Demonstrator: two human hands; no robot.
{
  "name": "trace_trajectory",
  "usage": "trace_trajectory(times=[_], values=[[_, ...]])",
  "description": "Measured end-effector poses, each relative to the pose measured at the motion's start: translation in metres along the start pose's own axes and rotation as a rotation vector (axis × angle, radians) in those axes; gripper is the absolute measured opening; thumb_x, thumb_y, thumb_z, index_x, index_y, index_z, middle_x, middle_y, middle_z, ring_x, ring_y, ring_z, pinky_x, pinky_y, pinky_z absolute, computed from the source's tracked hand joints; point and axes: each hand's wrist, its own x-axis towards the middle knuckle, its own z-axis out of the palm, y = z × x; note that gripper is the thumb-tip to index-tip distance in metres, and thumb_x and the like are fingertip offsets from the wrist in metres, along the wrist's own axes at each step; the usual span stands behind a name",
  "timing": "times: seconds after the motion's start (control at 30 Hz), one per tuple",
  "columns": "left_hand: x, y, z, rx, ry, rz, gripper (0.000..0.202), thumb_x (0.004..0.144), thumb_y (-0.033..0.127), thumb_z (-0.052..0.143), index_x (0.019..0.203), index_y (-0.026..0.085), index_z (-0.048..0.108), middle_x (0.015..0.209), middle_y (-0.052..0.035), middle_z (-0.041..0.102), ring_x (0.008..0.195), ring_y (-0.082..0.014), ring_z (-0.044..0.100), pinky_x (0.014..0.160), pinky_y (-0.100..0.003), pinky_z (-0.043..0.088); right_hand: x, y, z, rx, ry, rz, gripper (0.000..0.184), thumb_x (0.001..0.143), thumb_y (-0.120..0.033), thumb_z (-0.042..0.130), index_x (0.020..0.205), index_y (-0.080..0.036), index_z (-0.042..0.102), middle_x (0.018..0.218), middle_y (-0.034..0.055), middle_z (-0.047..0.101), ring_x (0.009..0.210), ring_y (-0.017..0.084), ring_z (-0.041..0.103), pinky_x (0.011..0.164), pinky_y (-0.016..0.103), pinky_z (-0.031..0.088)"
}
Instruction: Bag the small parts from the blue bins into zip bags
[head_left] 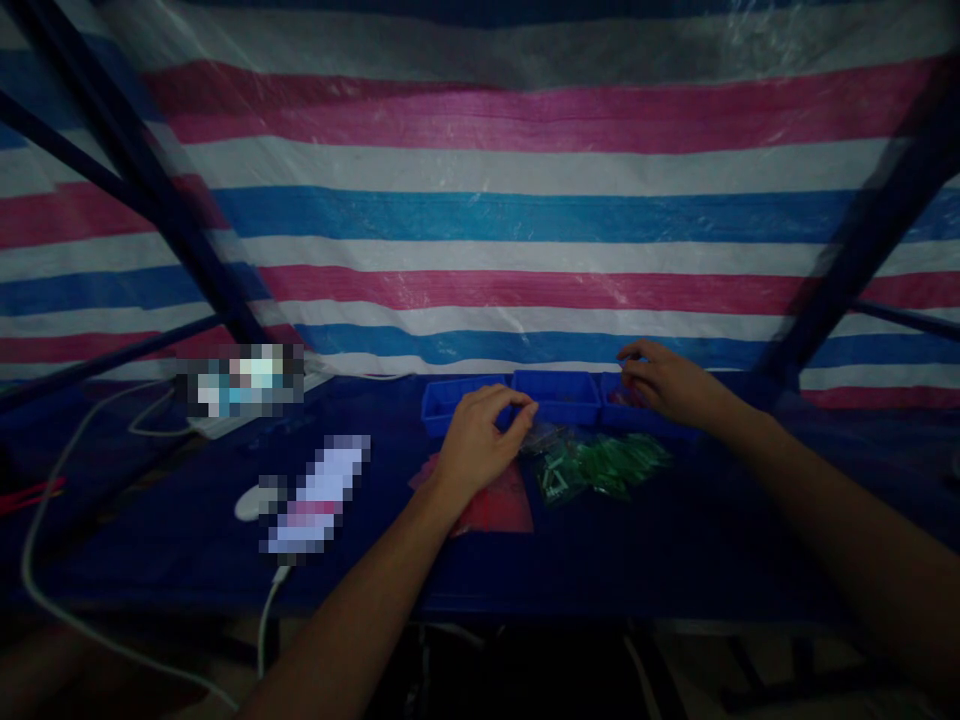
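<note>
My left hand (480, 435) is over the dark blue table, fingers curled and thumb pinched toward a clear plastic bag (541, 438); what it holds is too small to make out. Under it lies a red sheet (499, 508). My right hand (667, 385) reaches into the rightmost blue bin (637, 418), fingers bent in a pinch. A pile of green parts in bags (607, 465) lies between the hands. Three blue bins stand in a row; the middle bin (556, 395) and the left bin (442, 400) are behind my left hand.
A striped pink, white and blue tarp (480, 200) hangs behind the table. Dark metal frame bars (142, 170) slant at left and right. White cables (45, 520) run across the left side. Blurred items (315, 495) and a white round object (247, 503) lie left of centre.
</note>
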Motion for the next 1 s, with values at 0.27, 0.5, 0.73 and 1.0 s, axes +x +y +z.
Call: trace_trajectory(times=[0.27, 0.5, 0.73, 1.0], values=[[-0.001, -0.002, 0.002, 0.006, -0.002, 0.020, 0.014, 0.100, 0.032, 0.062, 0.098, 0.023, 0.072, 0.097, -0.0034, 0.077, 0.094, -0.0219, 0.071, 0.087, -0.042, 0.052, 0.008, -0.003, 0.009, 0.054, -0.081, -0.026, 0.022, 0.092, -0.013, 0.051, 0.094, -0.020, 0.072, 0.131, 0.0141, 0.062, 0.120, 0.029, 0.061, 0.101, 0.049, 0.053], [-0.001, -0.003, 0.002, 0.011, 0.002, 0.025, 0.012, 0.100, 0.031, 0.062, 0.098, 0.024, 0.072, 0.096, -0.0030, 0.077, 0.093, -0.0216, 0.071, 0.088, -0.043, 0.052, 0.010, -0.007, 0.009, 0.079, -0.069, -0.035, 0.026, 0.091, -0.014, 0.051, 0.100, -0.023, 0.074, 0.134, 0.0121, 0.063, 0.121, 0.029, 0.062, 0.102, 0.051, 0.054], [-0.001, -0.004, 0.002, 0.028, 0.001, 0.047, 0.012, 0.100, 0.031, 0.062, 0.098, 0.023, 0.072, 0.097, -0.0029, 0.077, 0.094, -0.0217, 0.070, 0.087, -0.042, 0.051, 0.006, -0.016, -0.002, 0.126, 0.014, 0.049, 0.034, 0.094, -0.015, 0.045, 0.116, -0.020, 0.070, 0.115, 0.0104, 0.072, 0.110, 0.027, 0.068, 0.099, 0.047, 0.054], [-0.002, -0.006, 0.002, 0.078, -0.010, 0.070, 0.012, 0.100, 0.028, 0.061, 0.099, 0.022, 0.071, 0.099, -0.0038, 0.077, 0.097, -0.0230, 0.070, 0.090, -0.043, 0.051, 0.000, -0.017, 0.008, 0.139, -0.188, 0.069, 0.034, 0.094, -0.017, 0.046, 0.109, -0.025, 0.075, 0.108, 0.0042, 0.079, 0.100, 0.024, 0.074, 0.090, 0.040, 0.058]])
